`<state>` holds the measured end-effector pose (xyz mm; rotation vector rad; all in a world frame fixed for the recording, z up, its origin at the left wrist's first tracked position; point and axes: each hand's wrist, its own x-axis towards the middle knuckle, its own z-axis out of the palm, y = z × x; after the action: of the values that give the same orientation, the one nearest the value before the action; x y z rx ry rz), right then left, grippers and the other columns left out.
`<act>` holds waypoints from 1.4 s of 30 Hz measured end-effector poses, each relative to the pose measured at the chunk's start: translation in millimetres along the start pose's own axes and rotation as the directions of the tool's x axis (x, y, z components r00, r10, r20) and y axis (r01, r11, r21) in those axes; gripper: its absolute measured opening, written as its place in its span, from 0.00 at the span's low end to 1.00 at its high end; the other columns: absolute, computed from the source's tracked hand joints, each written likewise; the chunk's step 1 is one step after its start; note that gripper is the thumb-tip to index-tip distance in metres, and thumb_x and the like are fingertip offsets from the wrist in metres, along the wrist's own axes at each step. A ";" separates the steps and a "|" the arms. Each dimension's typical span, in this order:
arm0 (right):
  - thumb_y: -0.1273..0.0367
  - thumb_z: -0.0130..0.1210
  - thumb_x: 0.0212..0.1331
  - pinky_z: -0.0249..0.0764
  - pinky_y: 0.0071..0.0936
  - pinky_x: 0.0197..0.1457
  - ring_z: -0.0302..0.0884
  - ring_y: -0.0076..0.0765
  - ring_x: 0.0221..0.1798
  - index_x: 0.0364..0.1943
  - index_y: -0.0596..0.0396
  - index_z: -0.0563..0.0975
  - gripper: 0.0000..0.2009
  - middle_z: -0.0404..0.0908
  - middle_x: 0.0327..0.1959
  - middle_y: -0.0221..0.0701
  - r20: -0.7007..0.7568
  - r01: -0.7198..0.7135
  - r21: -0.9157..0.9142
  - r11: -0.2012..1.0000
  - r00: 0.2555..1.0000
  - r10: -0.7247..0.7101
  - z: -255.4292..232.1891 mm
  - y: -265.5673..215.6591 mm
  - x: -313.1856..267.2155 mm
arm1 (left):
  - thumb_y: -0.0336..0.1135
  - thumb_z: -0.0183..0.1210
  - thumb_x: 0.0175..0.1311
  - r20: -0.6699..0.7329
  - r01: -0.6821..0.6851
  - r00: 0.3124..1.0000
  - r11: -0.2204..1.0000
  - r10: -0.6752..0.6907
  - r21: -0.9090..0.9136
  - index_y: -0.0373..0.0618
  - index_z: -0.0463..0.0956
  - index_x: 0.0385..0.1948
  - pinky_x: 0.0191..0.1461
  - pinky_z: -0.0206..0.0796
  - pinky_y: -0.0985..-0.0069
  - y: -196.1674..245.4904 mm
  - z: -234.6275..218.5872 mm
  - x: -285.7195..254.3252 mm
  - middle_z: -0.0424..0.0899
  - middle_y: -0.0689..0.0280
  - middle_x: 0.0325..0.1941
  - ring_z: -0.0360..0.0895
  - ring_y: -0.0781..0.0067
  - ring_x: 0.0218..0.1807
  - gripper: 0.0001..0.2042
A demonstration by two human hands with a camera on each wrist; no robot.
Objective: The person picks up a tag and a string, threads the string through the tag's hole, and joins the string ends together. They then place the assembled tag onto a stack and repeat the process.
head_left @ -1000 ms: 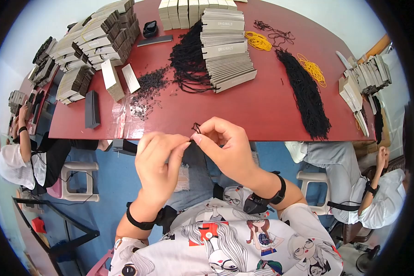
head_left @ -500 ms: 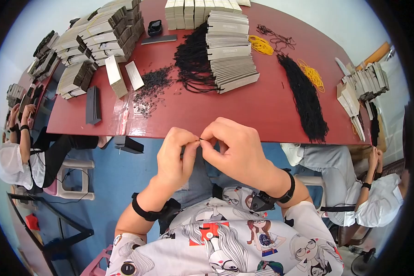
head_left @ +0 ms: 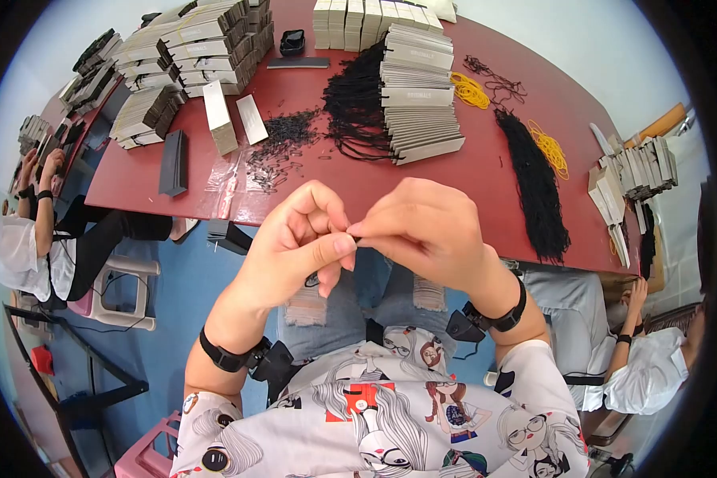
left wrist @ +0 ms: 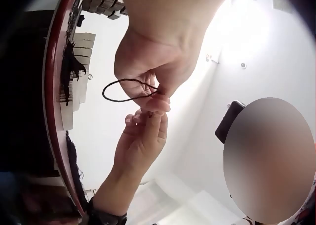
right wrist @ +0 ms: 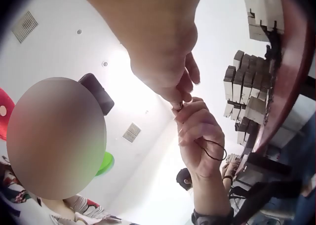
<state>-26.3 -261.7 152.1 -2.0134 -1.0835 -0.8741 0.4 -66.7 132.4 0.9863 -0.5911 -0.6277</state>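
A thin black cord loop [left wrist: 114,100] hangs from the fingers of the left hand [head_left: 299,243], which pinches it between thumb and forefinger. The same loop [right wrist: 225,152] lies across the left palm in the right wrist view. Fingertip to fingertip with it, the right hand [head_left: 426,231] pinches a small dark piece of the cord; its exact shape there is hidden by the fingers. Both hands are held up in front of the table's near edge. Beyond them, a row of grey tags [head_left: 422,95] with black cords [head_left: 358,103] lies on the red table [head_left: 319,179].
Small black clips [head_left: 283,143] are scattered left of the tag row. A black cord bundle [head_left: 534,191] and yellow bands [head_left: 548,150] lie right. Tag stacks [head_left: 207,48] stand at the back left. Other people sit at both sides.
The left hand has turned so its palm and curled fingers show more. Both hands still meet at the fingertips, and the table has shifted slightly right in the head view.
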 end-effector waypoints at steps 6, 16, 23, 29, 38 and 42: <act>0.75 0.59 0.46 0.69 0.17 0.27 0.71 0.20 0.23 0.27 0.56 0.76 0.04 0.75 0.23 0.26 0.194 -0.535 0.302 0.789 0.845 0.499 10.0 -9.6 -2.1 | 0.27 0.55 0.61 -0.168 -0.001 0.986 0.996 0.017 0.094 0.40 0.67 0.35 0.17 0.58 0.89 -4.3 0.6 -0.1 0.75 0.66 0.23 0.65 0.85 0.14 0.06; 0.72 0.57 0.54 0.67 0.13 0.29 0.68 0.12 0.28 0.32 0.59 0.74 0.06 0.74 0.26 0.23 0.246 -0.641 0.608 0.469 0.714 0.656 17.6 -9.9 -11.2 | 0.22 0.57 0.56 -0.092 -0.153 0.839 0.395 0.537 0.906 0.38 0.73 0.32 0.28 0.58 0.85 -5.0 20.4 -13.2 0.71 0.69 0.28 0.64 0.84 0.25 0.04; 0.75 0.61 0.47 0.70 0.19 0.26 0.73 0.21 0.26 0.31 0.57 0.75 0.07 0.76 0.26 0.28 -0.083 -0.495 0.303 0.815 0.838 0.540 21.3 -21.0 -8.2 | 0.32 0.49 0.66 -0.279 -0.025 0.957 0.981 0.079 0.191 0.38 0.68 0.38 0.24 0.50 0.90 -6.1 16.8 -13.8 0.67 0.74 0.28 0.58 0.90 0.23 0.07; 0.78 0.62 0.38 0.72 0.25 0.26 0.75 0.35 0.26 0.31 0.56 0.78 0.11 0.77 0.25 0.31 -0.261 -0.165 -0.103 0.981 0.956 0.133 26.3 -16.3 -9.0 | 0.33 0.48 0.67 -0.243 -0.049 0.968 0.998 0.060 0.050 0.39 0.67 0.39 0.22 0.48 0.90 -4.7 20.1 -13.8 0.67 0.73 0.28 0.57 0.91 0.22 0.07; 0.80 0.60 0.37 0.72 0.25 0.24 0.75 0.33 0.25 0.30 0.57 0.78 0.11 0.76 0.22 0.31 -0.238 -0.187 -0.079 0.979 0.957 0.164 22.9 -21.7 -5.0 | 0.32 0.49 0.66 -0.307 -0.020 0.948 0.983 0.077 0.185 0.39 0.68 0.39 0.25 0.51 0.91 -0.4 27.9 -16.5 0.71 0.72 0.31 0.61 0.91 0.25 0.07; 0.82 0.60 0.39 0.72 0.21 0.25 0.76 0.30 0.24 0.29 0.58 0.80 0.10 0.78 0.22 0.33 -0.219 -0.204 -0.086 0.975 0.959 0.181 20.1 -24.6 -2.6 | 0.30 0.51 0.65 -0.323 -0.076 0.935 0.973 0.145 0.217 0.40 0.69 0.39 0.28 0.55 0.91 -0.9 32.5 -16.1 0.72 0.73 0.31 0.64 0.91 0.27 0.06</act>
<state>-44.2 -236.2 145.2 -2.0203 -0.7237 -1.0329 -33.6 -74.1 142.8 1.2112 -0.4066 -0.2895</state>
